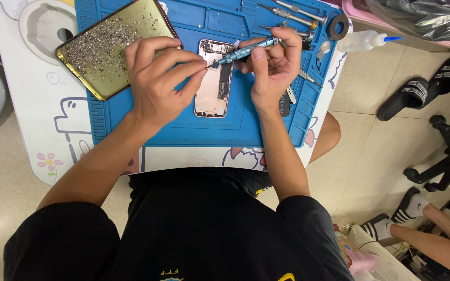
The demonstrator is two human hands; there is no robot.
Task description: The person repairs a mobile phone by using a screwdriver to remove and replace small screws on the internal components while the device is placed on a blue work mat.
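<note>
2 spare screwdrivers (292, 14) beside tape roll (337, 27)

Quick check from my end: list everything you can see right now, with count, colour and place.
Opened phone housing: one, rose-gold, centre of mat.
Silicone work mat: one, blue, on white cartoon-printed table.
Metal tray of tiny screws: one, gold, mat's upper left.
Precision screwdriver: one, blue-grey, tip over housing.
Spare screwdrivers: about three, silver, mat's top right.
Squeeze bottle: one, white, blue nozzle, right edge.
Sandals: two, black, floor right.
Another person's striped-sock feet: lower right.
Left hand: fingertips at screwdriver tip.
Right hand: gripping screwdriver.
</note>
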